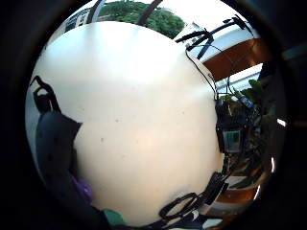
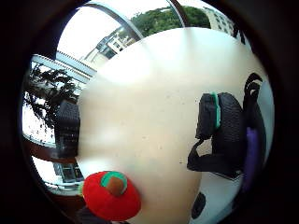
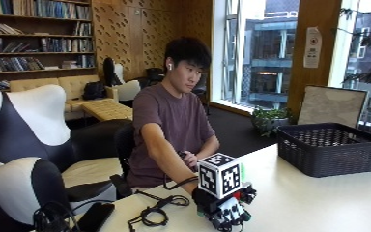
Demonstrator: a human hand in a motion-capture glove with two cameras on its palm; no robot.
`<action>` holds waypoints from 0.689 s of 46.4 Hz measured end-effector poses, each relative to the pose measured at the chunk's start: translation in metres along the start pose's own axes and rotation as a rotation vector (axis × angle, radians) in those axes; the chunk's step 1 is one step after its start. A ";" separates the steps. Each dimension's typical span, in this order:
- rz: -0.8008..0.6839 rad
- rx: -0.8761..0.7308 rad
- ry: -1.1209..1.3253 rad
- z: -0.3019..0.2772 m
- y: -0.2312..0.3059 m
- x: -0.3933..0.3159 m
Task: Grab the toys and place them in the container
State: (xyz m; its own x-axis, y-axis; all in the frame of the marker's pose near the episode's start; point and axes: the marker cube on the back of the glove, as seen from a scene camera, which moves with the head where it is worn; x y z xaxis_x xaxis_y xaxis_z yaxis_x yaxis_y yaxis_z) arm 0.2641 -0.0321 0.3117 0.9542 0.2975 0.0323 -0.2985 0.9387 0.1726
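My right hand (image 3: 224,212) hovers low over the near end of the table (image 3: 314,203), palm down, well short of the container (image 3: 330,147). Can't tell from any view whether the fingers are spread or curled on something, so no call on grip.

Container is a dark woven-plastic basket with an open top, standing at the far end of the table by the window. Probably parked there so each toy needs a carry across the tabletop.

Only toy I can see clearly: a red plush (image 2: 111,196) with a green collar and a brown stub on top, fruit-shaped, soft-looking. It lies on the table near my palm, at the table edge in the thumb-side view. Not visible from outside; my hand blocks it.

A purple patch (image 2: 252,156) sits against the glove. Could be another toy, can't confirm.

My read: hand is low because I'm at the pick stage, nothing binned from here yet.
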 end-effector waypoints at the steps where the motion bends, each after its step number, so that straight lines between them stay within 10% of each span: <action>1: 0.002 -0.011 -0.009 -0.005 -0.001 -0.001; 32: -0.335 0.266 0.002 -0.325 -0.026 -0.244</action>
State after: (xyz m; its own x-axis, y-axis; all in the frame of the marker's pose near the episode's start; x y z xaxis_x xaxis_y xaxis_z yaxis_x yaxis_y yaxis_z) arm 0.0322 -0.0722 -0.0204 0.9974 -0.0157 -0.0708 0.0442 0.9059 0.4212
